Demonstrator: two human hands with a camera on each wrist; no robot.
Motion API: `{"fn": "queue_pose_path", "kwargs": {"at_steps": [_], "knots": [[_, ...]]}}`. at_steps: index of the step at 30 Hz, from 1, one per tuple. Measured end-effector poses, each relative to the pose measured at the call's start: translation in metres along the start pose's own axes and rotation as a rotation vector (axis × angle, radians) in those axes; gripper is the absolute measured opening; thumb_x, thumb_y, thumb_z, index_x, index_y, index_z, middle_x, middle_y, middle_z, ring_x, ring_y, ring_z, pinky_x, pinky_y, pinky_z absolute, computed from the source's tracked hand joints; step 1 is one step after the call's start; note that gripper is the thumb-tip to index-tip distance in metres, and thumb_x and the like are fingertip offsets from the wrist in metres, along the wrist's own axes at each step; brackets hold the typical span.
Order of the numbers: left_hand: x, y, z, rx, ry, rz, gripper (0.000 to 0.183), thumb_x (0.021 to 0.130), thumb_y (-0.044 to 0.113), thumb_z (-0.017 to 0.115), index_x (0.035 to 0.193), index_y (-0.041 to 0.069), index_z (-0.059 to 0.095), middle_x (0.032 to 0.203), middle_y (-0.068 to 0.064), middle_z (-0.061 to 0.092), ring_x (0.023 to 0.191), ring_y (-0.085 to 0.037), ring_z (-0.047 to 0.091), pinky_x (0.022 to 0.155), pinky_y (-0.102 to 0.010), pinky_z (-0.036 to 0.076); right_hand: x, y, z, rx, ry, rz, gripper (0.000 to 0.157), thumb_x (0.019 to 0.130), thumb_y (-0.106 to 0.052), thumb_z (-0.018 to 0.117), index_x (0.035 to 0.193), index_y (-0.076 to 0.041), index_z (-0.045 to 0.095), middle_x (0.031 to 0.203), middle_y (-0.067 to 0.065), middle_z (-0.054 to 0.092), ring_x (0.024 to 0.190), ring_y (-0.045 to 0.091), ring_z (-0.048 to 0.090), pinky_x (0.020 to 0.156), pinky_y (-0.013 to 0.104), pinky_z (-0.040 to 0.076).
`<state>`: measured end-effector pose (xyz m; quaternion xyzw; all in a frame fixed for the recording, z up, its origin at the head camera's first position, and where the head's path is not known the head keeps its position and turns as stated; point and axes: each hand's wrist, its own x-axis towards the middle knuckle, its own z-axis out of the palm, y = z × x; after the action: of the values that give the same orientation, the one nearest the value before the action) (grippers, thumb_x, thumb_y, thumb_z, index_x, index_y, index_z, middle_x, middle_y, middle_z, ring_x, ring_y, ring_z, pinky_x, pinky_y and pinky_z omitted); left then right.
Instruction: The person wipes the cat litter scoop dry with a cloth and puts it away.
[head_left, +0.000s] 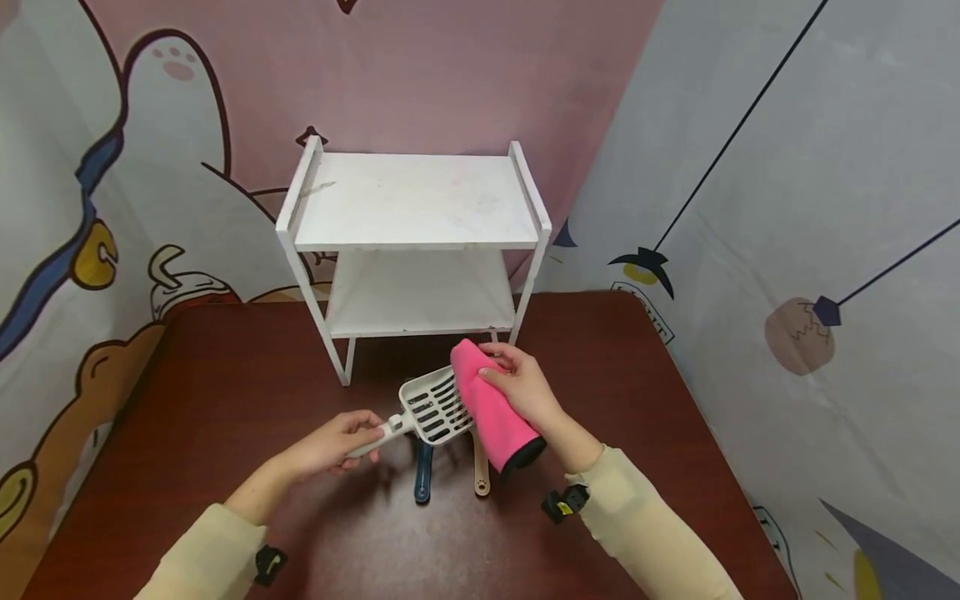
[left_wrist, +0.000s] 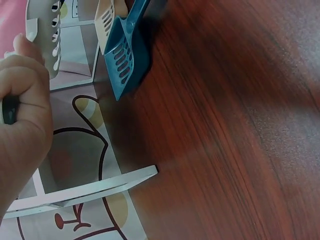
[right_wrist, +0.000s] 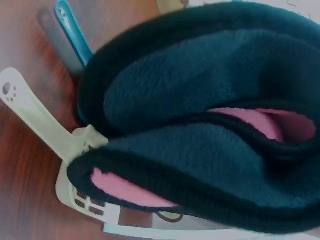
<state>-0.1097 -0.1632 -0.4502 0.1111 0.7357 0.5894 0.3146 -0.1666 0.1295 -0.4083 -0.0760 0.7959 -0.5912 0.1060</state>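
Note:
My left hand (head_left: 336, 443) grips the handle of a white slotted litter scoop (head_left: 394, 425), its head raised over the table. With my right hand (head_left: 528, 393) I hold a folded pink cloth (head_left: 491, 408) with dark edging, which overlaps the right side of the scoop's head. In the right wrist view the cloth's dark inner side (right_wrist: 190, 75) fills most of the picture and hides the fingers. Below lie a blue litter scoop (left_wrist: 131, 55) and a beige litter scoop (right_wrist: 42, 120), handles toward me. In the head view their heads are mostly hidden behind the white scoop and cloth.
A white two-tier shelf (head_left: 420, 200) stands at the back of the dark reddish-brown table (head_left: 225, 375), just beyond the scoops. Painted walls (head_left: 750, 167) close off the back and sides. A small black device (head_left: 566, 503) is worn at each wrist.

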Motion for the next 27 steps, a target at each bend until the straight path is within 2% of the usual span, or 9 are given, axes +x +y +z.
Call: {"fn": "queue_pose_path", "kwargs": {"at_steps": [3,6,11,15,18,22,27], "knots": [[0.001,0.001,0.001,-0.005,0.006,-0.007,0.031,0.098,0.022,0.047,0.112,-0.006,0.045,0.074,-0.002,0.057,0.046,-0.003,0.037,0.039,-0.015,0.026,0.000,0.003,0.004,-0.045,-0.043,-0.043,0.035,0.088,-0.008,0.062,0.123,-0.003,0.058,0.113,0.020,0.064,0.085,0.010,0.062,0.071,0.021,0.048],[0.002,0.002,0.001,0.004,0.014,-0.011,0.032,0.098,0.021,0.047,0.113,-0.007,0.045,0.073,-0.001,0.057,0.045,-0.003,0.036,0.039,-0.015,0.026,0.000,0.006,0.008,-0.139,-0.103,-0.120,0.031,0.088,-0.009,0.063,0.118,-0.003,0.061,0.112,0.017,0.065,0.086,0.012,0.060,0.072,0.021,0.048],[0.004,0.006,0.002,0.034,0.027,0.003,0.034,0.099,0.022,0.046,0.112,-0.008,0.046,0.073,-0.001,0.057,0.046,-0.003,0.036,0.039,-0.016,0.026,-0.005,0.009,0.017,-0.391,-0.255,-0.282,0.026,0.087,-0.013,0.064,0.113,-0.007,0.067,0.108,0.007,0.068,0.093,0.013,0.057,0.077,0.019,0.046],[0.007,0.010,0.002,0.041,0.019,0.013,0.037,0.099,0.024,0.046,0.114,-0.010,0.047,0.074,-0.001,0.056,0.047,-0.003,0.035,0.040,-0.017,0.027,-0.010,0.009,0.023,-0.588,-0.361,-0.369,0.024,0.088,-0.017,0.065,0.111,-0.012,0.069,0.102,0.001,0.070,0.082,0.010,0.053,0.071,0.017,0.044],[0.008,0.011,0.001,0.017,0.007,0.018,0.038,0.099,0.023,0.045,0.116,-0.011,0.046,0.073,-0.001,0.056,0.046,-0.003,0.034,0.040,-0.016,0.026,-0.012,0.009,0.023,-0.681,-0.388,-0.407,0.023,0.088,-0.019,0.064,0.111,-0.015,0.070,0.102,-0.003,0.071,0.082,0.007,0.056,0.073,0.018,0.045],[0.007,0.011,0.000,-0.023,-0.021,0.035,0.038,0.100,0.021,0.044,0.117,-0.013,0.045,0.072,0.000,0.056,0.045,-0.002,0.033,0.040,-0.016,0.026,-0.012,0.009,0.019,-0.759,-0.421,-0.439,0.023,0.090,-0.022,0.062,0.110,-0.017,0.070,0.104,-0.005,0.071,0.094,0.007,0.063,0.082,0.022,0.049],[0.005,0.012,0.000,-0.043,-0.049,0.042,0.037,0.100,0.019,0.044,0.117,-0.014,0.044,0.072,-0.001,0.055,0.045,-0.001,0.032,0.040,-0.016,0.025,-0.010,0.014,0.007,-0.808,-0.464,-0.434,0.022,0.090,-0.024,0.062,0.109,-0.017,0.071,0.104,-0.006,0.071,0.099,0.008,0.064,0.086,0.024,0.050]]}}
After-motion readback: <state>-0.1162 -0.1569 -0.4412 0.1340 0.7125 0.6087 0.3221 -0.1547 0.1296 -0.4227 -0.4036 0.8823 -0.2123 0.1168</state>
